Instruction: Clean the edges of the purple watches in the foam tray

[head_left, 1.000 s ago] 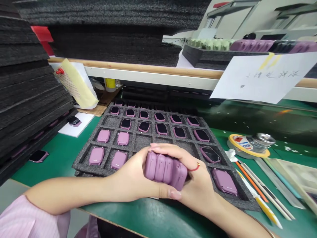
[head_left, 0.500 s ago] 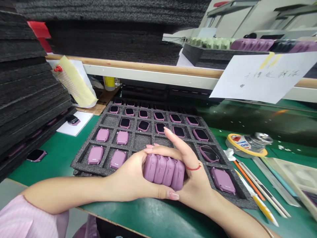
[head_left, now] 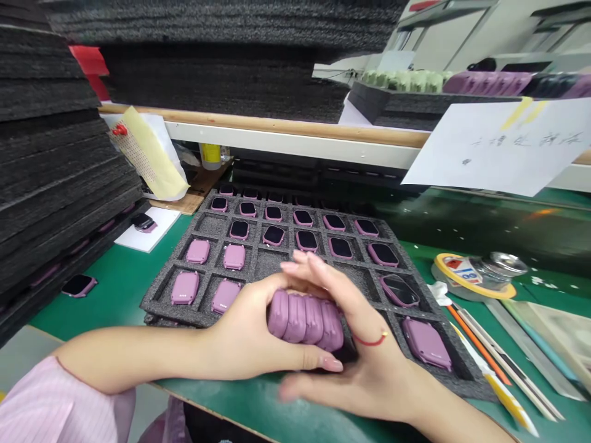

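Observation:
In my left hand (head_left: 249,335) is a row of several purple watch bodies (head_left: 305,320), pressed side by side. The thumb lies along their near side and the fingers curl round the far side, partly hidden. My right hand (head_left: 360,363) is beside the right end of the row. Its fingers reach over the far side near the left fingertips, while its blurred thumb points out below, apart from the watches. Under both hands lies a black foam tray (head_left: 159,292) with watch bodies in its pockets, some screen up, some back up.
Foam trays are stacked at left (head_left: 55,123) and on the shelf (head_left: 277,132). A loose watch (head_left: 78,285) lies on the green table at left. To the right are a tape roll (head_left: 443,286) with a glass bottle (head_left: 501,271) and several slim tools (head_left: 503,394). A paper sheet (head_left: 498,154) hangs from the shelf.
My right thumb has swung down and away from the watches, and my right hand has loosened from the row's end. The row tilts a little more. The whole view has shifted slightly.

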The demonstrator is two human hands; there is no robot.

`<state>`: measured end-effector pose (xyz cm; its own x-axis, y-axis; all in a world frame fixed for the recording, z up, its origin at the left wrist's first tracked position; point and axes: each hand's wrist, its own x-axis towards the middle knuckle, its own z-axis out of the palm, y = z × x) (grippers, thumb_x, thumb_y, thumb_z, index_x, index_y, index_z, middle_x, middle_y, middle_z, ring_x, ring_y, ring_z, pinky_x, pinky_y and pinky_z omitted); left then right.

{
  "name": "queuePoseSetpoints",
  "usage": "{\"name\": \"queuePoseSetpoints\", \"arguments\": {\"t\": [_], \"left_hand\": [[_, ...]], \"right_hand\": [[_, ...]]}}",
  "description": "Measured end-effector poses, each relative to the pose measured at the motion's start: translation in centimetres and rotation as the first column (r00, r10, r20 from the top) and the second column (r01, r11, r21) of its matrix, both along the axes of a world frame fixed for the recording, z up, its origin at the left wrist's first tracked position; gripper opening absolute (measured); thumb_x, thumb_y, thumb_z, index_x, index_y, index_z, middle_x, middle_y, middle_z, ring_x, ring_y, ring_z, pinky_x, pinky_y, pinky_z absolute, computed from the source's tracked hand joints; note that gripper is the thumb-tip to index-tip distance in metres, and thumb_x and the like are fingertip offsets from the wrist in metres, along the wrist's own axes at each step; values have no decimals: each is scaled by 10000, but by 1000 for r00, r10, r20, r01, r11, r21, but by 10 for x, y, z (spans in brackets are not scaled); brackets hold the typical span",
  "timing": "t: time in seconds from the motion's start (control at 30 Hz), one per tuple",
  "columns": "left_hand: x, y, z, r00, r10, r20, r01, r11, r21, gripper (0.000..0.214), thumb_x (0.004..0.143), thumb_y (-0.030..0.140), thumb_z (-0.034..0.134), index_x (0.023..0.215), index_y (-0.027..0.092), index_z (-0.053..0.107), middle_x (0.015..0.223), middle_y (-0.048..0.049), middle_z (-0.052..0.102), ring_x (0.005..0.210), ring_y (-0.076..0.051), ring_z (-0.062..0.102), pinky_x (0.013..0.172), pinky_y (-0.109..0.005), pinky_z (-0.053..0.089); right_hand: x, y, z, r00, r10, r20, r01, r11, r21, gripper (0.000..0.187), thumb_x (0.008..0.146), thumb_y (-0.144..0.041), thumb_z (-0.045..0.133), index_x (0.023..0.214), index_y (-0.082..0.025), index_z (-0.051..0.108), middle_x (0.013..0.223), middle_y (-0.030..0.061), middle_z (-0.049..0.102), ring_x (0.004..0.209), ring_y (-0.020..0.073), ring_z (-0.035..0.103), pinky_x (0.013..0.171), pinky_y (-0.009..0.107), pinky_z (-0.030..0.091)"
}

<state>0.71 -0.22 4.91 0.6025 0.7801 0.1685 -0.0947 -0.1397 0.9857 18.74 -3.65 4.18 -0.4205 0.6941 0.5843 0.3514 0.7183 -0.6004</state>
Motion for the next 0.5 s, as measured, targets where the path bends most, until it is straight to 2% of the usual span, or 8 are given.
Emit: {"name": "queuePoseSetpoints", "arguments": {"t": [0.07,0.1,0.2,0.3,0.5], "left_hand": [[-4,0,1,1000,-4,2,4,990,142,496,671,239,904,1105,190,667,1139,-71,749,1061,-246,714,971,-380,570],[-5,0,1,1000,-24,19,20,977,211,452,703,227,884,1101,197,672,1144,-66,754,1061,-239,719,971,-367,571],[-7,2,-1,995,-56,78,25,935,353,427,745,186,851,1131,216,671,1166,-50,756,1077,-217,723,961,-314,572],[-6,3,-4,997,-35,68,7,927,375,415,749,196,849,1126,217,678,1151,-46,762,1039,-212,737,917,-297,588],[-5,3,-8,998,-37,58,13,928,372,415,757,211,842,1139,217,680,1160,-58,758,1054,-229,733,929,-322,587]], "right_hand": [[4,-1,6,995,-22,-97,10,993,-118,1126,678,-560,848,1594,-334,235,1533,114,490,1414,336,482,1181,505,420],[5,-1,8,990,-27,-139,4,986,-165,1080,665,-583,841,1569,-338,305,1504,107,525,1374,327,529,1151,478,462],[7,2,11,986,-9,-169,-23,982,-186,870,652,-495,888,1429,-353,524,1336,50,673,1204,267,668,1048,386,555],[6,6,10,989,-18,-147,-3,990,-142,811,618,-405,934,1355,-330,605,1234,35,734,1108,249,716,990,355,588],[6,6,9,991,-46,-126,30,991,-131,786,607,-430,935,1320,-283,640,1204,61,753,1070,267,735,961,376,607]]}}
